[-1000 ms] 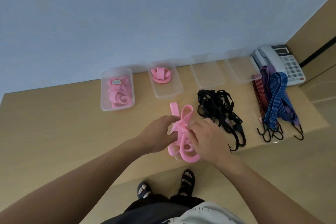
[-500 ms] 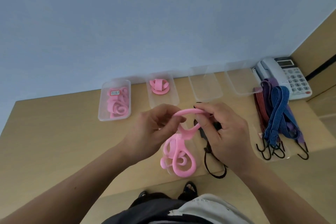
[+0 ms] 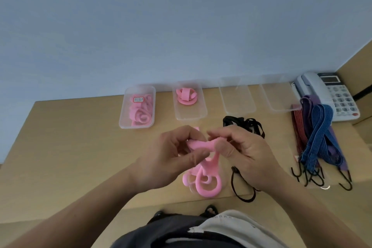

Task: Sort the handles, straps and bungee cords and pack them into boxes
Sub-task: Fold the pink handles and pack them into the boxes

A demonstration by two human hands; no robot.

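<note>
centre frame, a person's left hand (image 3: 171, 159) and right hand (image 3: 245, 153) both pinch one pink strap (image 3: 201, 144) between curled fingers and thumbs, above the table (image 3: 70, 147). its looped ends hang toward the near edge; whether they touch the wood cannot be told. black cords (image 3: 243, 124) lie behind the right hand, partly hidden by it. along the wall stand four clear boxes: the left box (image 3: 122, 115) holds pink straps (image 3: 141, 110), the second box (image 3: 191, 113) a pink coil (image 3: 185, 96), then the third box (image 3: 237, 104) and fourth box (image 3: 279, 100). at right, bundled bungee cords (image 3: 318, 133) lie with hooks toward the near edge, their far ends against a phone (image 3: 330, 94).
</note>
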